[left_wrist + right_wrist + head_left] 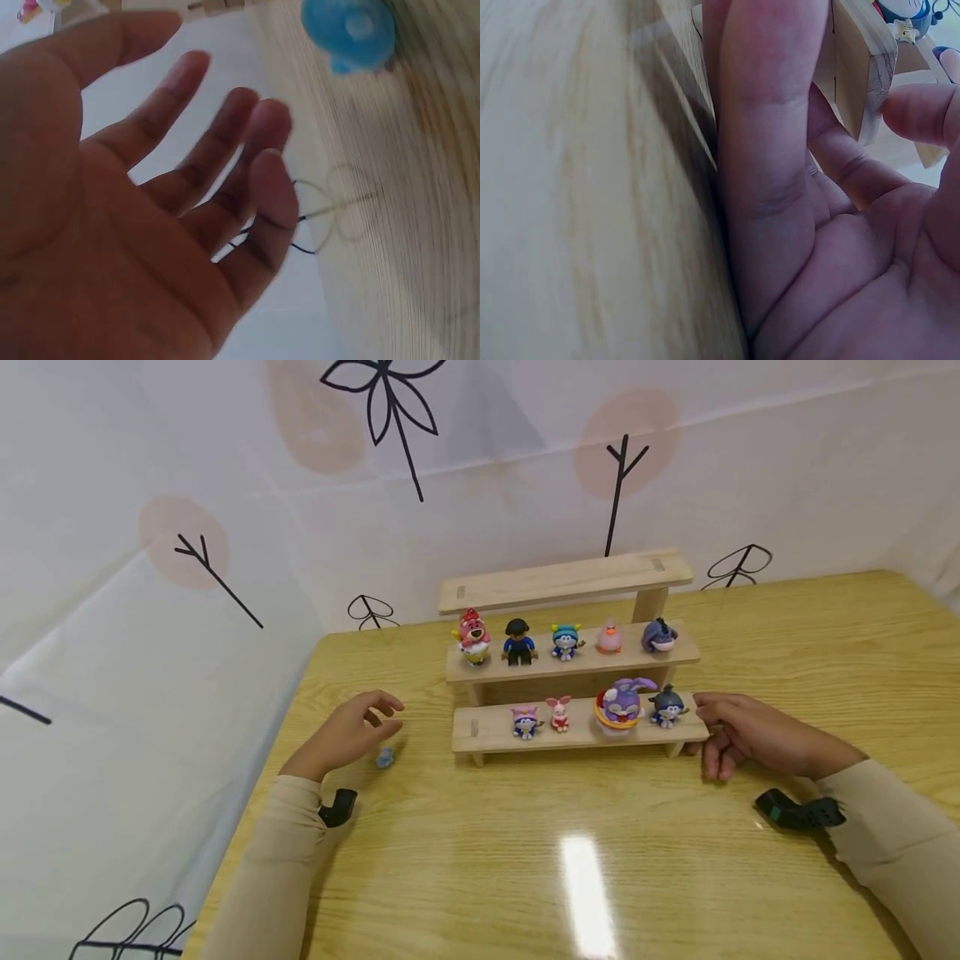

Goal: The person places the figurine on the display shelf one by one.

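A three-tier wooden display shelf [487,737] stands on the table with toy figures on its lower two boards. My right hand [757,739] holds the right end of the lowest board, thumb at its end edge and fingers reaching under it. In the right wrist view the board's end [874,90] shows between thumb and fingers. My left hand [348,733] hovers left of the shelf, fingers loosely bent and nothing in them. Just beside it on the table lies a small blue figure [385,757], rounded and bright blue [349,34] in the left wrist view.
Nearest my right hand on the lowest board is a dark-hooded figure [667,706], next to a large purple rabbit figure [621,703]. The middle board carries several figures, including a grey-blue donkey [659,636]. A white patterned cloth [510,518] hangs behind the table [480,843].
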`<state>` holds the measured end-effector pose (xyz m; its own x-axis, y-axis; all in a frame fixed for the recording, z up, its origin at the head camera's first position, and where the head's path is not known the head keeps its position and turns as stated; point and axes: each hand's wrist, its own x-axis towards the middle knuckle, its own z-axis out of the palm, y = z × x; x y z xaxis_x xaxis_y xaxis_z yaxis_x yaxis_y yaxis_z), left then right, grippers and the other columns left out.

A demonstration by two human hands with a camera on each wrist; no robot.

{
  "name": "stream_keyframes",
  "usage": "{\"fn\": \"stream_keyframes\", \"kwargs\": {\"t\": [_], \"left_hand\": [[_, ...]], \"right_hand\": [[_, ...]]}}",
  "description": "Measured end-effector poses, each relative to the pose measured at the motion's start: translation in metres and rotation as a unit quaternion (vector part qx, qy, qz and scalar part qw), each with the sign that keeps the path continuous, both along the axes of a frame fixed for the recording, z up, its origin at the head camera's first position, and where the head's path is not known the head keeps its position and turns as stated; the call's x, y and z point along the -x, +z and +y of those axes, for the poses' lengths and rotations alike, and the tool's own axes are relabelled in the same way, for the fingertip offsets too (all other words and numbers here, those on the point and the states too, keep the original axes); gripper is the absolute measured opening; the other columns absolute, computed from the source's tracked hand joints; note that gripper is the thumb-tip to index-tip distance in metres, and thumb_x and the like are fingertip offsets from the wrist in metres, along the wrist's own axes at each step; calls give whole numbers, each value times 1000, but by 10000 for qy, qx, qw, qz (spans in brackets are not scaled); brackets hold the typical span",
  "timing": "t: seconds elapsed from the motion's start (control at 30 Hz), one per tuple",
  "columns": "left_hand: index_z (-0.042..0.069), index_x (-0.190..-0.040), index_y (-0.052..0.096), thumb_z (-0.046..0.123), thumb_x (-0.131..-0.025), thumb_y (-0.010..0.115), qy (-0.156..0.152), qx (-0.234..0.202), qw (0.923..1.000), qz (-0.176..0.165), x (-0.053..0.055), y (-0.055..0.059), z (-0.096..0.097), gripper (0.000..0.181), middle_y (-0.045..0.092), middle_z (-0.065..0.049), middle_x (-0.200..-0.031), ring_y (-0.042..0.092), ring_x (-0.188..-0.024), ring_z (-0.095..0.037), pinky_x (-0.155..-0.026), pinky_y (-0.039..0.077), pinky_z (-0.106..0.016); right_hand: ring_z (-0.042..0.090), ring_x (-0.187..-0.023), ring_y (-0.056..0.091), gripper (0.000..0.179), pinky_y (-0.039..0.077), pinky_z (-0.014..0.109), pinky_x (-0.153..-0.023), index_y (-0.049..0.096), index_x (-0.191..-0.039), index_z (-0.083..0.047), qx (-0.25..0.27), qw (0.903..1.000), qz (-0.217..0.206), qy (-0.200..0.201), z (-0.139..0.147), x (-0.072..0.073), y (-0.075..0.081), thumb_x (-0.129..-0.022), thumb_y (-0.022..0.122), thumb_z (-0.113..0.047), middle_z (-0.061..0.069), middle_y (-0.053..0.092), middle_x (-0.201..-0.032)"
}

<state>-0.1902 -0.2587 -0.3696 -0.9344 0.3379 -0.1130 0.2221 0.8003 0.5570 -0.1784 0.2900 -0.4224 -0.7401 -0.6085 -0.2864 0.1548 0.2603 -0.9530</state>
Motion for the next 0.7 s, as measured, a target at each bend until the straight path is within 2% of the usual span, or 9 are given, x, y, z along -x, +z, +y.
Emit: {"fn": "stream_keyframes", "kwargs": {"t": [0.13, 0.27, 0.4, 0.5, 0.7], "left_hand": [[16, -129, 59, 31, -98, 65, -73, 278, 9978, -603, 0, 0, -12, 35, 59, -13, -124, 62, -100, -24, -80, 54, -37], [17, -126, 60, 34, -92, 73, -131, 503, 9944, -918, -1, 3, -19, 40, 60, -13, -119, 62, -98, -22, -81, 53, -37], [18, -122, 62, 36, -90, 75, -93, 679, 9920, -1062, -2, 5, -22, 39, 61, -10, -112, 59, -96, -21, -81, 51, -37], [19, -118, 65, 34, -90, 76, -89, 686, 9914, -1111, -1, 4, -23, 34, 62, -6, -103, 58, -88, -19, -78, 49, -34], [16, -111, 70, 32, -91, 75, -319, 590, 9920, -1065, 0, -1, -23, 26, 65, -2, -92, 59, -82, -15, -76, 49, -32]], "right_hand": [[21, -71, 70, 56, 60, 41, -63, 15, -150, 8, -20, 10000, 20, 10, -1, -2, 2, -112, 24, -32, 12, 68, -99], [21, -71, 70, 63, 60, 41, -63, 4, -152, 13, -39, 10000, 71, 48, 0, -3, 4, -112, 22, -33, 13, 68, -97], [21, -70, 69, 63, 60, 41, -62, 1, -153, 11, -13, 9999, 98, 100, 1, -2, 4, -112, 21, -33, 14, 69, -95], [21, -69, 69, 62, 60, 41, -62, 4, -153, 11, 3, 9999, 114, 105, 0, -2, 3, -112, 21, -33, 15, 69, -94], [22, -70, 69, 62, 60, 42, -62, 6, -153, 11, -7, 9999, 93, 139, 0, -2, 4, -113, 21, -33, 17, 69, -96]]}}
